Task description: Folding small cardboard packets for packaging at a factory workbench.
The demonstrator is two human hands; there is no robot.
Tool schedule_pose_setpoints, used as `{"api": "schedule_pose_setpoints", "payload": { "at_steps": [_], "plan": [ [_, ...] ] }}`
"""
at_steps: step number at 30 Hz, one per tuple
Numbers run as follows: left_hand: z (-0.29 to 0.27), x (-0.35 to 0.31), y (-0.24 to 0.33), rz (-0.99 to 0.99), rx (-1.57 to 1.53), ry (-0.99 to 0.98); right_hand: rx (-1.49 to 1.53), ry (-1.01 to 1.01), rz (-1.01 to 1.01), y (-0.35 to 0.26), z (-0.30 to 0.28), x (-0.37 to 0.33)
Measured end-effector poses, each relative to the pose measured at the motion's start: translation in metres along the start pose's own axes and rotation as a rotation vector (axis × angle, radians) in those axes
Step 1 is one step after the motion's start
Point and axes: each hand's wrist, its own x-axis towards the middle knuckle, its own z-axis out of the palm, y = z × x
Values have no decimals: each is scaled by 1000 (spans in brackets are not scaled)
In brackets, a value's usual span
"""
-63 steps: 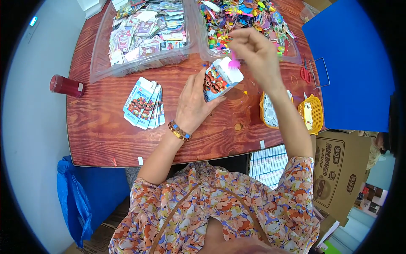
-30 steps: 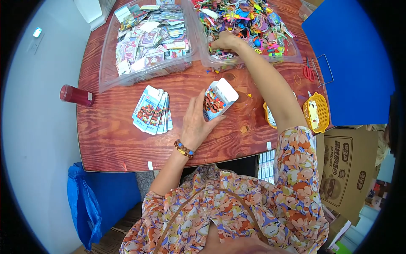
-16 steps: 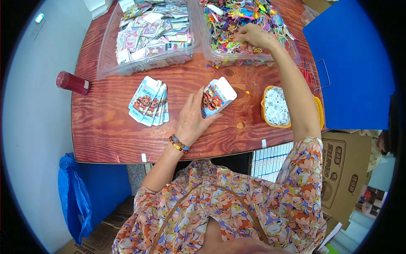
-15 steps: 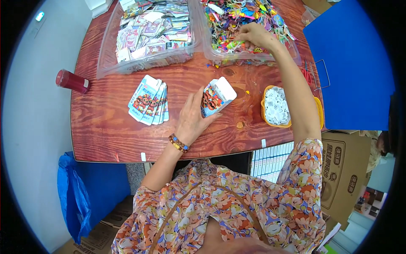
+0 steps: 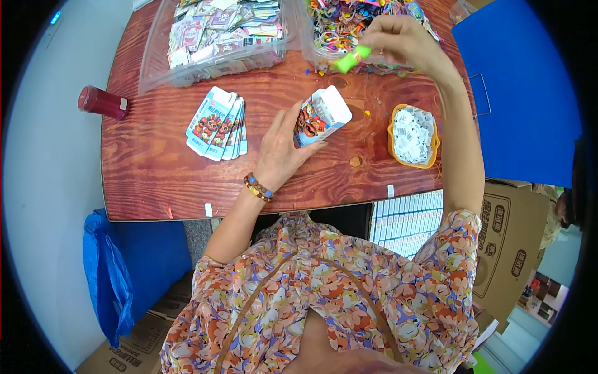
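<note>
My left hand (image 5: 281, 144), with beaded bracelets at its wrist, is closed around a small printed carton (image 5: 319, 119) whose flap end is open and tilted away to the right. Over the near edge of a clear bin of small colourful toys (image 5: 333, 34), my right hand (image 5: 398, 43) pinches a bright green toy (image 5: 354, 58). The toy's exact kind is blurred. To the left of my left hand lies a fanned stack of flat printed cartons (image 5: 218, 124).
A clear bin of flat packets (image 5: 218, 59) stands at the back left. A yellow basket of small white packets (image 5: 413, 136) is at the right. A dark red cup (image 5: 103, 103) lies near the left edge. A blue panel (image 5: 514, 93) rises on the right.
My right hand has lifted out of the toy bin with the green toy in its fingers. The left hand still holds the carton. The whole view has shifted slightly.
</note>
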Motion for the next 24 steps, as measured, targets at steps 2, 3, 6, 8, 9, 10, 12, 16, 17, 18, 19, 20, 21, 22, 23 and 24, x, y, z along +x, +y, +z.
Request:
{"api": "schedule_pose_setpoints", "payload": {
  "at_steps": [2,3,6,8,9,10,12,16,17,18,19,20,21,22,23,24],
  "plan": [
    [-1,2,4,11,-16,-5,-56,37,-133,-5,28,-22],
    [-1,1,6,10,-24,5,-113,59,-279,-7,41,-31],
    [1,0,12,-1,1,5,-506,179,-344,-25,69,-54],
    [4,-1,16,-21,-12,-8,-605,251,-408,-22,82,-59],
    [6,-1,18,-44,-24,-15,-703,319,-478,-19,89,-62],
    [8,-2,19,-44,-24,-18,-768,319,-467,-17,95,-65],
    [10,-4,20,-31,3,6,-809,314,-459,-8,106,-70],
    [15,-7,15,-57,-2,1,-774,291,-490,-2,117,-83],
    [15,-7,14,-34,13,31,-768,289,-489,0,115,-86],
    [16,-7,13,-10,28,60,-745,319,-459,2,110,-89],
    [14,-8,13,-14,28,54,-723,348,-427,5,104,-93],
    [13,-7,15,-28,27,23,-741,410,-426,7,93,-99],
    [11,-7,16,-45,27,-7,-741,412,-412,12,81,-106],
    [11,-8,15,-43,21,-20,-611,501,-316,20,68,-114],
    [12,-8,15,-6,37,-33,-484,595,-212,25,58,-127],
    [13,-9,15,27,58,-41,-485,601,-195,31,54,-139]
  ]
}}
